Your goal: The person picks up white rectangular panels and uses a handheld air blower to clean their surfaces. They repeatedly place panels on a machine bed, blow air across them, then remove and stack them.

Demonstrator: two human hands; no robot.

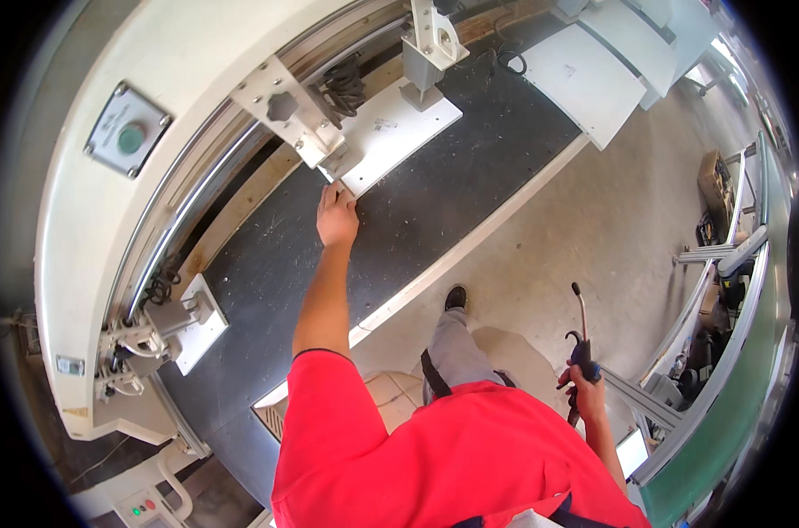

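Note:
My left hand [337,216] reaches across the black tabletop [399,233] with its fingers closed at the near end of a white panel [394,132]. The panel lies flat, and a white bracket with a dark knob [282,107] stands over its left end. At its far end a second metal bracket [426,66] comes down, with its foot on the panel. Down at my right side, my right hand [582,392] is wrapped round an air blow gun [584,356]; its thin metal nozzle points up and away from me.
Along the left runs a large cream machine frame [73,264] with a green button [131,138] and rails. A smaller white plate [201,326] sits under a left clamp. More white panels [584,75] lie at the far end. Right stands a metal-framed bench with a green top [725,449].

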